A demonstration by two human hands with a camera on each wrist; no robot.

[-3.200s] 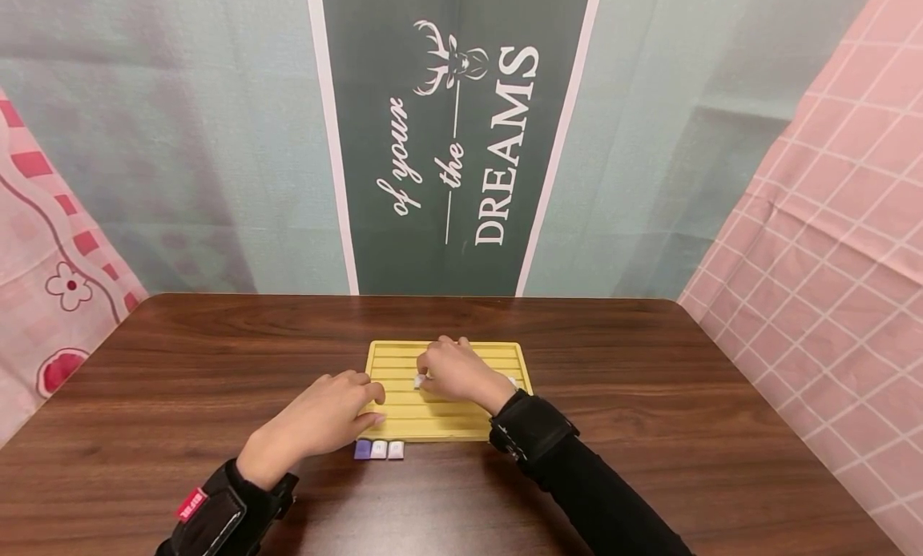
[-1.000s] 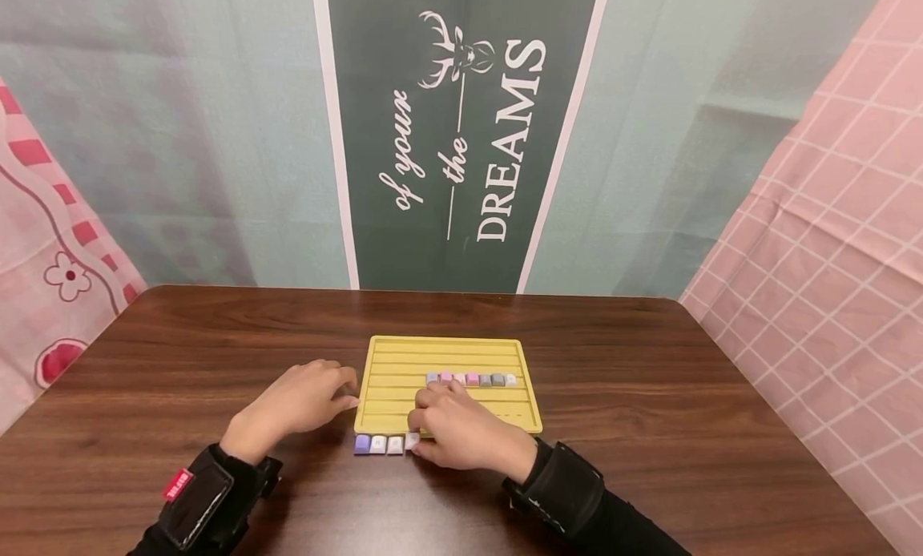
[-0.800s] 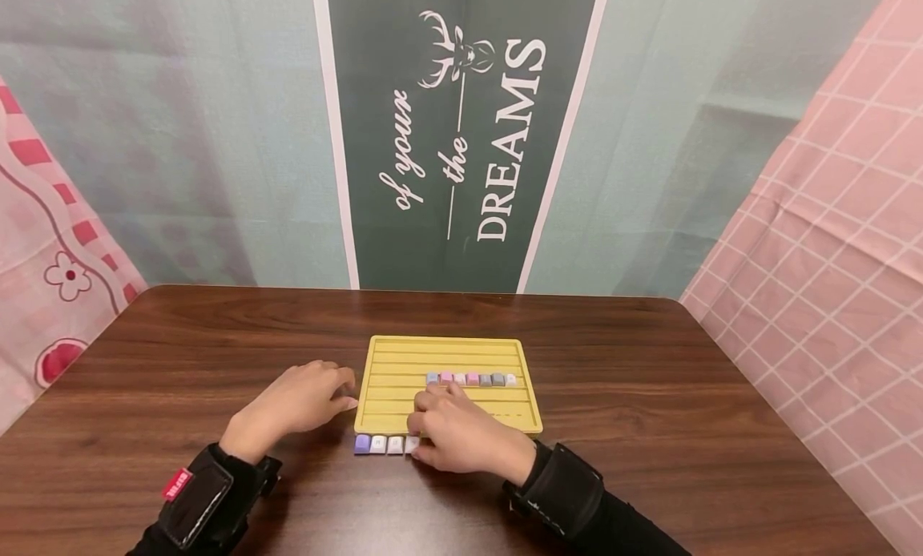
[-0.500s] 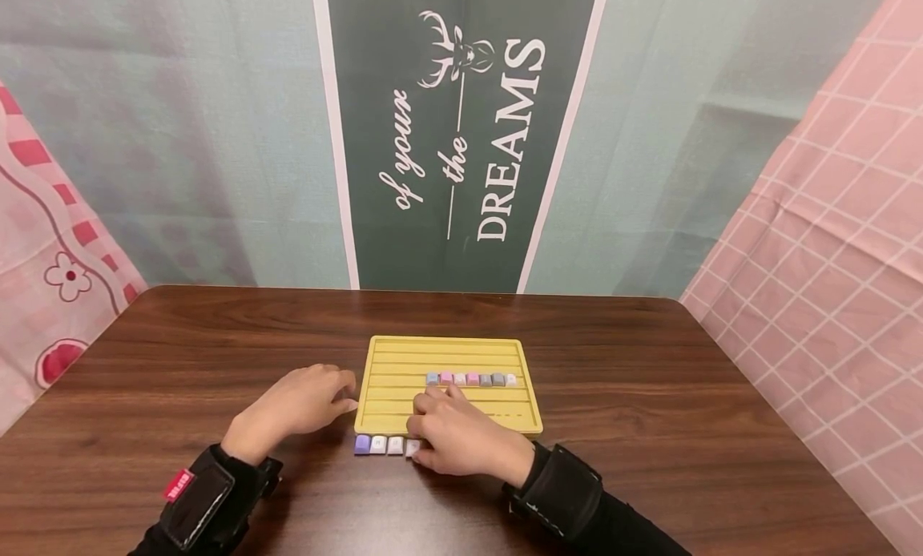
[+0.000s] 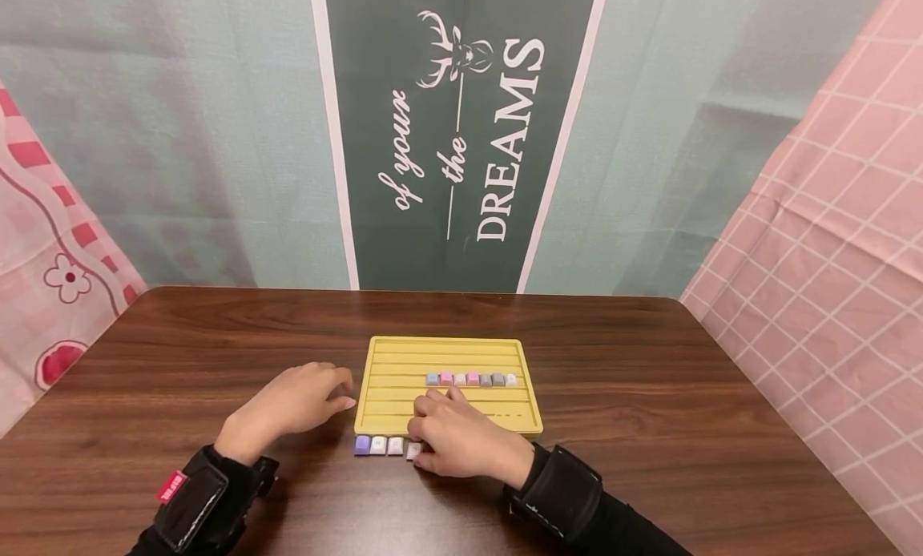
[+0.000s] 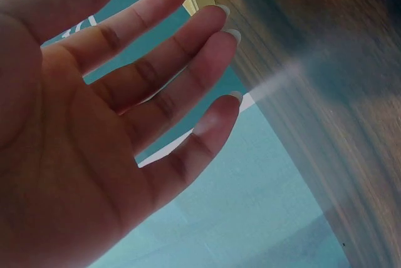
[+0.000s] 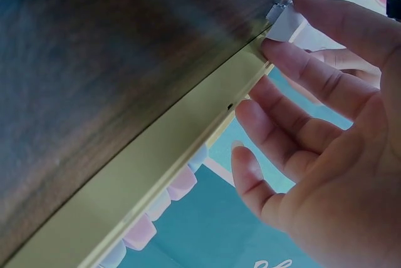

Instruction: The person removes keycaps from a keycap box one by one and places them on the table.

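In the head view my right hand [image 5: 465, 437] is low at the front edge of a yellow ridged tray [image 5: 389, 408]. Thumb and index finger pinch a white keycap [image 5: 413, 450]; the right wrist view shows the same white keycap [image 7: 285, 24] between those two fingertips, beside the tray's side wall [image 7: 156, 149]. To its left, a purple keycap [image 5: 362, 445] and two white keycaps [image 5: 386, 445] stand in line on the table. My left hand [image 5: 292, 402] hovers beside the tray's left edge, holding nothing, with its fingers spread loosely in the left wrist view.
A row of blue, pink, white and grey keycaps [image 5: 472, 379] sits in one groove toward the tray's right half. The brown wooden table [image 5: 649, 428] extends around it. Behind hangs a printed curtain [image 5: 461, 139], with pink cloth [image 5: 829, 219] at the right.
My right hand has come from the tray's groove to its front edge and now pinches a white keycap there, easing it slightly toward me. My left hand has drawn back left, off the tray.
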